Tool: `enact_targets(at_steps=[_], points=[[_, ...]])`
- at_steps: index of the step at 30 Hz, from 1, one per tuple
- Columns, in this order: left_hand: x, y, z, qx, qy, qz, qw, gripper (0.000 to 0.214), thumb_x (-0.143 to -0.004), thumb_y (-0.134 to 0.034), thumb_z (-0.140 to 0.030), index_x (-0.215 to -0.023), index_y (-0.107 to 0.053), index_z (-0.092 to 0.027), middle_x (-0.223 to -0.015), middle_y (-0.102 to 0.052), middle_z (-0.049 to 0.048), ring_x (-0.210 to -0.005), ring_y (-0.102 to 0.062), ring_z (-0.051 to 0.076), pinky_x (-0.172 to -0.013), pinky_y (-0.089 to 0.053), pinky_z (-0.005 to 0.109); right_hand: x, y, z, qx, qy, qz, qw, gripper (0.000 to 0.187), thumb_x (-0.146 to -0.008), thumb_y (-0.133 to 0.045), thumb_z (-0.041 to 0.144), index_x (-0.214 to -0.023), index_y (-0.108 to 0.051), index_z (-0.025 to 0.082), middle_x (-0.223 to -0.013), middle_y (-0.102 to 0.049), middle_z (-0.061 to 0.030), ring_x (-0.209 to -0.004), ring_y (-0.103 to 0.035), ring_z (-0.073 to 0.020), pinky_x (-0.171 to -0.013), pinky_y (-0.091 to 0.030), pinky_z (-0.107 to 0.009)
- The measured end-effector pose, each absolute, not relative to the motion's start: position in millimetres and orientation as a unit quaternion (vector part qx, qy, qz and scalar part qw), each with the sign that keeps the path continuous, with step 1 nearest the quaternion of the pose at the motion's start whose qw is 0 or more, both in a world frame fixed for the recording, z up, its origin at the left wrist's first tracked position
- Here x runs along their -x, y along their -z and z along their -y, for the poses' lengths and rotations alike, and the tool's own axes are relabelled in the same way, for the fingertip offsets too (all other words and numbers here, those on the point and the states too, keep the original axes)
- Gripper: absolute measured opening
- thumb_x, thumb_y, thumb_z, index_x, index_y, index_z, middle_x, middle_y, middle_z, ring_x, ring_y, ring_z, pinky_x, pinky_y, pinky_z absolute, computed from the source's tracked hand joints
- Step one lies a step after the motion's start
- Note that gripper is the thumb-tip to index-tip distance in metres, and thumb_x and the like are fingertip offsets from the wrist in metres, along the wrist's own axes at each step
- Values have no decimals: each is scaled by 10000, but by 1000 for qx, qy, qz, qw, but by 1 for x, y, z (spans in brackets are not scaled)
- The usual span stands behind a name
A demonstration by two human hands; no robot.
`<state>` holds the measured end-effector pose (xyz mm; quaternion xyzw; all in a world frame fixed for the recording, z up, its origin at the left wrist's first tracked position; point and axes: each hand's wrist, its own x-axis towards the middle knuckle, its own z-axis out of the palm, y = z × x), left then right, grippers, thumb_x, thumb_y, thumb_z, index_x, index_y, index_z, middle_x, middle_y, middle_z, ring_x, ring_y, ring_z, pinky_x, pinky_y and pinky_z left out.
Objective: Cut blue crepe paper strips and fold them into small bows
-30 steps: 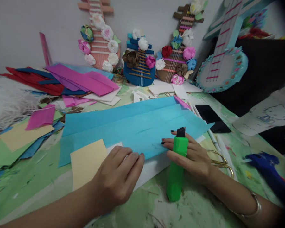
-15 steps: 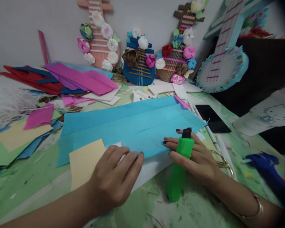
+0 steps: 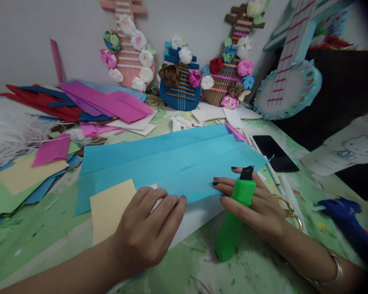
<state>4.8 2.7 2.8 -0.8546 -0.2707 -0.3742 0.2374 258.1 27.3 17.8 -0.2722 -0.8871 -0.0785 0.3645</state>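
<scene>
A large sheet of light-blue crepe paper (image 3: pixel 159 163) lies across the table, its near edge over a white board (image 3: pixel 199 216). My left hand (image 3: pixel 155 224) is closed at that near edge, fingers bent and pressed together on the paper; its thumb is hidden. My right hand (image 3: pixel 257 204) holds a green utility knife (image 3: pixel 243 192) with a black top end, its shaft slanting behind the thumb. The fingertips of this hand, with dark nails, rest on the paper's right part. A cream paper piece (image 3: pixel 112 208) lies beside my left hand.
Gold-handled scissors (image 3: pixel 291 212) lie beside my right wrist. A phone (image 3: pixel 274 153), a cup (image 3: pixel 346 143) and a blue glue gun (image 3: pixel 343 208) are at the right. Coloured paper (image 3: pixel 104 102) and white string (image 3: pixel 15 134) are left. Decorated paper instruments (image 3: pixel 179 92) stand behind.
My right hand has shifted slightly right, and the top of the green utility knife has leaned further right and down. My left hand stays in place on the paper.
</scene>
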Motion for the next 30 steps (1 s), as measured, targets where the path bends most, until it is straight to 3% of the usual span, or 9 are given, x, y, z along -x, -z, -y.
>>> enact_targets(at_steps=[6, 10, 16, 20, 25, 30], points=[[-3, -6, 0, 852, 373, 290, 227, 173, -850, -564, -27, -995, -659, -33, -869, -680, 141, -807, -596, 284, -674, -449, 464, -260, -20, -26, 242, 120, 890, 366, 252, -859, -595, 112, -1037, -614, 290, -1015, -742, -22, -968, -702, -225, -1006, -463, -494], [-3, -5, 0, 851, 377, 290, 222, 168, -849, -568, -33, -981, -670, -48, -856, -683, 121, -796, -592, 267, -705, -427, 464, -261, -23, -26, 267, 110, 894, 342, 171, -874, -578, 143, -964, -628, 279, -1011, -741, -24, -958, -703, -214, -1008, -460, -478], [-6, -5, -7, 854, 325, 337, 227, 310, -860, -521, -20, -1158, -597, -52, -909, -660, 133, -844, -578, 268, -713, -464, 450, -263, -14, -34, 219, 126, 885, 392, 193, -857, -569, 94, -986, -594, 235, -1013, -741, -66, -1002, -693, -230, -952, -490, -504], [-3, -4, -12, 866, 315, 324, 212, 283, -870, -495, -12, -1138, -582, -41, -911, -654, 145, -851, -574, 270, -695, -486, 437, -265, -5, -42, 197, 72, 895, 394, 180, -835, -619, 142, -1005, -574, 178, -983, -737, -126, -1001, -691, -253, -909, -509, -506], [2, 1, -15, 871, 329, 316, 183, 193, -885, -482, -29, -1018, -619, -57, -901, -663, 152, -860, -596, 278, -705, -495, 447, -261, -7, -45, 202, 6, 909, 366, 247, -819, -691, 310, -990, -555, 194, -885, -736, -69, -929, -710, -232, -887, -546, -433], [4, 4, -15, 882, 326, 306, 149, 184, -874, -482, 0, -916, -647, -70, -969, -682, 176, -939, -611, 316, -731, -496, 483, -264, -7, -46, 270, -148, 878, 367, 235, -833, -665, 297, -1011, -542, 206, -980, -724, -70, -950, -701, -190, -829, -575, -311]])
